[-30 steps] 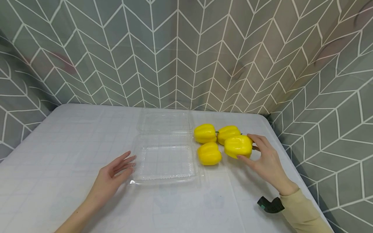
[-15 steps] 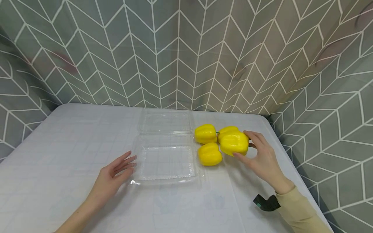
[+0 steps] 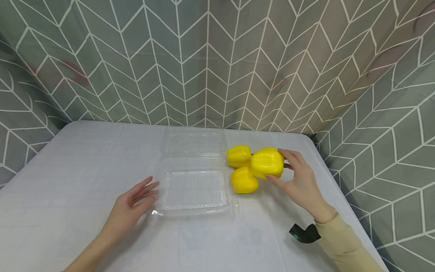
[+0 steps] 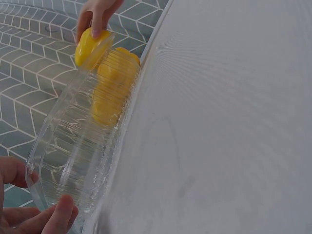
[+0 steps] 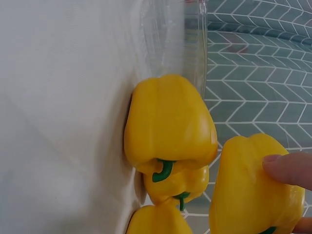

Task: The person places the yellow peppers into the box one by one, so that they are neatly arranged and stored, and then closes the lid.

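While lifted: pepper (image 3: 267, 162) in R hand (image 3: 299, 181).

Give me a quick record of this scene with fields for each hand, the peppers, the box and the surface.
left hand: left hand, fingers straight, flat on the table, fingertips at the box's near left corner
right hand: right hand grips the held pepper, lifted above the others
other peppers: two plainly seen in the head view, far pepper and near pepper, right of the box; the right wrist view shows a third
box: clear plastic box, open, nothing inside, lid folded back
surface: table with a white cloth
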{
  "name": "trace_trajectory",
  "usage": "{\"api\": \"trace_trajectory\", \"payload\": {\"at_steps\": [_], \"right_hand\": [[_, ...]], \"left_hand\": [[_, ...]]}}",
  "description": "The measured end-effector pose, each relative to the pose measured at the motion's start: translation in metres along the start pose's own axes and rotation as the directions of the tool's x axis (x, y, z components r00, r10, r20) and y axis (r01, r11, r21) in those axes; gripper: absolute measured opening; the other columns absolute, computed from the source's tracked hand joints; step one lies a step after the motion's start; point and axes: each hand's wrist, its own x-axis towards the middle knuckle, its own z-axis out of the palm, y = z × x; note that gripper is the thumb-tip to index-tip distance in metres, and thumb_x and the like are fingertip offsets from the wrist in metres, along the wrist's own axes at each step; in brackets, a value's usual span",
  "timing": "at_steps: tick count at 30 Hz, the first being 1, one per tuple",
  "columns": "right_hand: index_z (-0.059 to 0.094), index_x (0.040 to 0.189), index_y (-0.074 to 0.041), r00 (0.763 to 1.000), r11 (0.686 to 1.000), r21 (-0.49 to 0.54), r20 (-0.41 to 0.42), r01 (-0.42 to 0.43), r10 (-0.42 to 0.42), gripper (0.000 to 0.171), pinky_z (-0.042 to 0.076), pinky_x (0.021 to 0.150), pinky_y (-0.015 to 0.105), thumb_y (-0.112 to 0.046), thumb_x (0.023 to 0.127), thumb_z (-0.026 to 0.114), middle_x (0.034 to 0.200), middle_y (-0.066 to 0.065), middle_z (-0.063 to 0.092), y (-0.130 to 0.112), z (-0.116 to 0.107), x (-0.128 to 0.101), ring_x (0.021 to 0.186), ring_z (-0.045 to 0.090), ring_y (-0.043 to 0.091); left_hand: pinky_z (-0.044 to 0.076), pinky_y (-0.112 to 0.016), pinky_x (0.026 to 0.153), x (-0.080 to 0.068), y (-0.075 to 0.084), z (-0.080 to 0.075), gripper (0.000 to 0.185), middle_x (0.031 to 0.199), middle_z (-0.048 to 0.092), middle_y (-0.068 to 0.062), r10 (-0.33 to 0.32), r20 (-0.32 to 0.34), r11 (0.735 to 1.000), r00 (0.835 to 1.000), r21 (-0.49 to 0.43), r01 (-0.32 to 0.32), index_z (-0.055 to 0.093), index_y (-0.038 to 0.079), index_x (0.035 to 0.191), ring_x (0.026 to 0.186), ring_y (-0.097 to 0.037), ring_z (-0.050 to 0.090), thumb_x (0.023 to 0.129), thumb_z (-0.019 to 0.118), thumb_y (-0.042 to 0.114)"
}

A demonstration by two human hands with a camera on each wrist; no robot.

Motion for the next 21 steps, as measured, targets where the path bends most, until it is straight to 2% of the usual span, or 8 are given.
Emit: {"api": "trace_trajectory", "payload": {"at_steps": [5,8,13,17,21], "right_hand": [[0.055,0.136,0.001,1.0,1.0,0.017,0.002,0.013,-0.013,0.075,0.042,0.087,0.003,-0.014,0.072,0.091,0.131,0.014,0.055,-0.004,0.004,0.004,0.11,0.059,0.028],[0.055,0.136,0.0,1.0,1.0,0.019,0.007,0.017,-0.017,0.075,0.05,0.089,0.013,-0.014,0.073,0.091,0.131,0.013,0.055,-0.007,0.006,0.006,0.112,0.059,0.027],[0.054,0.138,-0.001,1.0,0.999,0.032,0.019,0.013,-0.013,0.075,0.056,0.087,0.037,-0.015,0.073,0.091,0.132,0.013,0.054,-0.012,0.009,0.008,0.113,0.059,0.026],[0.053,0.138,0.0,1.0,0.999,0.051,0.028,0.008,-0.009,0.075,0.056,0.087,0.039,-0.015,0.074,0.09,0.133,0.013,0.054,-0.017,0.012,0.011,0.113,0.059,0.026],[0.053,0.138,0.0,0.999,0.998,0.066,0.037,0.007,-0.01,0.075,0.057,0.086,0.041,-0.016,0.075,0.09,0.133,0.014,0.054,-0.023,0.016,0.013,0.112,0.059,0.027]], "left_hand": [[0.052,-0.011,0.086,0.0,-0.001,0.0,0.056,0.133,0.065,0.009,0.013,-0.007,1.0,1.0,-0.019,-0.014,0.045,0.006,0.149,0.111,0.003,0.064,0.097,0.066,0.008],[0.052,-0.011,0.086,0.0,-0.001,0.0,0.057,0.132,0.065,0.01,0.013,-0.01,1.0,1.0,-0.019,-0.014,0.045,0.007,0.149,0.111,0.003,0.064,0.097,0.066,0.008],[0.052,-0.011,0.086,0.0,0.0,0.0,0.057,0.136,0.064,-0.001,-0.008,-0.001,1.0,1.0,0.002,0.008,0.044,0.008,0.15,0.112,0.003,0.063,0.098,0.065,0.012],[0.051,-0.011,0.087,0.0,0.002,0.0,0.056,0.138,0.061,-0.014,-0.022,0.012,0.999,1.0,0.035,0.022,0.042,0.009,0.151,0.114,0.003,0.063,0.1,0.063,0.016],[0.051,-0.011,0.087,0.0,0.003,0.0,0.056,0.138,0.061,-0.018,-0.017,0.013,0.999,1.0,0.049,0.016,0.042,0.008,0.151,0.114,0.002,0.063,0.1,0.063,0.016]]}}
